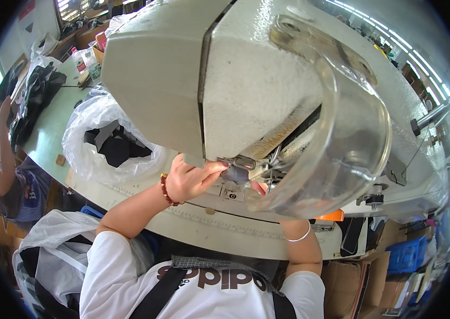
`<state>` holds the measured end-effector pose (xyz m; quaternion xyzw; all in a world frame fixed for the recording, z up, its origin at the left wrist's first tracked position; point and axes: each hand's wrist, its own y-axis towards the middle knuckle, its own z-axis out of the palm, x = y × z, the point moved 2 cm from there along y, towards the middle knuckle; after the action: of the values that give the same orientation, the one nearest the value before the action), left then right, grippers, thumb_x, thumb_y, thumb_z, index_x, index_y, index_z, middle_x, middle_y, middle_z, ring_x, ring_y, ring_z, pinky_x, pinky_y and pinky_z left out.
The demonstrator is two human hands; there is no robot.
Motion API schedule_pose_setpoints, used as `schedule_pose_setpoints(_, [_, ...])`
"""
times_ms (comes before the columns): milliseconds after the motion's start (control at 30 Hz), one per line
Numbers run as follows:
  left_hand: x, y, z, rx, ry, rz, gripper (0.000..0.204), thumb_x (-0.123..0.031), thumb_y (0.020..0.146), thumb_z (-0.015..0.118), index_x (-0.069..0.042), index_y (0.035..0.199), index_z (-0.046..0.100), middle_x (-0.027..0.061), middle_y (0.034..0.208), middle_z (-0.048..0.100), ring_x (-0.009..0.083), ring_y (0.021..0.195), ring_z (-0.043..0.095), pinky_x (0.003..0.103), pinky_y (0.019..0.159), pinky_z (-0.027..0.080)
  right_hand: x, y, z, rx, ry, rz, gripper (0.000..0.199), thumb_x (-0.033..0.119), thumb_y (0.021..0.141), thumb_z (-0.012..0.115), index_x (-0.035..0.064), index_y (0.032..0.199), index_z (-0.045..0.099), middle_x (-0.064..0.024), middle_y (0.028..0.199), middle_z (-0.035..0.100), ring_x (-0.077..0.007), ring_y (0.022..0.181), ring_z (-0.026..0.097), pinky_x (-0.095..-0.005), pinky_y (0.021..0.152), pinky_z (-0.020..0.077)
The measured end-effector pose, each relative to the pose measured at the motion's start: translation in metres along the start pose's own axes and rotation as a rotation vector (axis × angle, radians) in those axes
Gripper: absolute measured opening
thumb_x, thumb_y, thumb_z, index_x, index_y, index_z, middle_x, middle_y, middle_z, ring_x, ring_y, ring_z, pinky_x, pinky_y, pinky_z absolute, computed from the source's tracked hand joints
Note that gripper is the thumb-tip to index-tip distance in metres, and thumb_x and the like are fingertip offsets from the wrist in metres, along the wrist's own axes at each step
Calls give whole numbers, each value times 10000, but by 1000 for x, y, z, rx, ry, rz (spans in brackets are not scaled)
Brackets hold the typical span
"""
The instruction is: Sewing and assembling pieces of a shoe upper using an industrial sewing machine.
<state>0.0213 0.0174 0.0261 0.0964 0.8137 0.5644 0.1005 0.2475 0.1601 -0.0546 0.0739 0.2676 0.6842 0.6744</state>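
Observation:
A large off-white sewing machine head (pixel 193 80) fills the middle of the view. A clear curved plastic guard (pixel 350 154) hangs in front of its needle area. My left hand (pixel 189 179), with a red bead bracelet at the wrist, reaches up under the head, its fingers closed on a small grey metal part (pixel 235 173) by the needle. My right forearm, wearing a thin silver bangle (pixel 300 237), rises behind the guard. Only a fingertip of my right hand (pixel 258 187) shows through the plastic, next to the same metal part.
A clear plastic bag of black fabric pieces (pixel 109 142) lies on the pale table (pixel 49 133) to the left. Another person (pixel 7 175) works at far left. A white bag of dark cloth (pixel 49 255) sits lower left. Cardboard boxes and a blue crate (pixel 406 254) stand lower right.

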Motion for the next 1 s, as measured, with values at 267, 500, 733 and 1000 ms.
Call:
schedule_pose_setpoints(267, [19, -27, 14, 153, -49, 68, 314, -40, 714, 815, -155, 1003, 776, -45, 829, 671, 181, 771, 577, 328, 667, 465, 38, -13, -15, -86, -1298, -31, 598, 489, 1047, 502, 144, 1533, 457, -90, 1574, 410, -332, 1355, 505, -449, 1197, 359])
schedule_pose_setpoints(500, [14, -20, 7, 148, -86, 54, 318, -35, 705, 813, -135, 1004, 774, -37, 875, 704, 163, 765, 596, 311, 657, 471, 1, 16, 11, 266, -2665, -485, 701, 153, 978, 650, 181, 1580, 290, -5, 1562, 454, -169, 1261, 585, -414, 1155, 403])
schedule_pose_setpoints(733, [2, 6, -5, 85, -23, 114, 308, -29, 719, 801, -121, 1009, 753, -24, 914, 728, 152, 750, 609, 297, 634, 479, -15, 32, 31, -45, -3358, -394, 608, 111, 937, 664, 190, 1491, 428, 63, 1335, 691, -220, 1236, 616, -448, 1167, 352])
schedule_pose_setpoints(1000, [9, 7, -1, 90, -239, 35, 253, -38, 744, 798, -94, 984, 743, 1, 925, 724, 179, 758, 636, 320, 620, 494, -34, 67, 60, -235, -2988, -608, 255, -79, 795, 660, 43, 1012, 713, -109, 963, 750, -312, 859, 720, -410, 779, 561])
